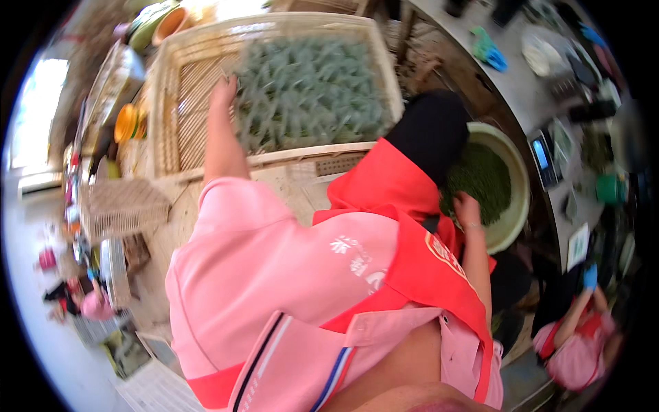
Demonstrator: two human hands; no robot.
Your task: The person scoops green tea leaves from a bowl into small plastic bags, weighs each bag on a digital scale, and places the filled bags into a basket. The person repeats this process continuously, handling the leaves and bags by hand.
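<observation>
My left hand (223, 90) reaches over a large cream plastic crate (280, 20), at the left edge of a packed block of small translucent pouches (312, 93). Its fingers are curled together, and blur hides what is between them, if anything. The pouches stand in tight rows and look filled with something green. To my right, a pale round basin (523, 196) holds a heap of fine green leaves (484, 180). My right hand (467, 208) is at the heap's near left side, fingers closed on the leaves, fingertips partly hidden.
The crate's slatted left part (189, 117) is bare. A worktable (511, 89) on the right carries a scale (544, 158), a blue-green bag (489, 49) and a green container (609, 189). Another person (576, 343) works at lower right. A yellow container (127, 123) and baskets (123, 206) stand left.
</observation>
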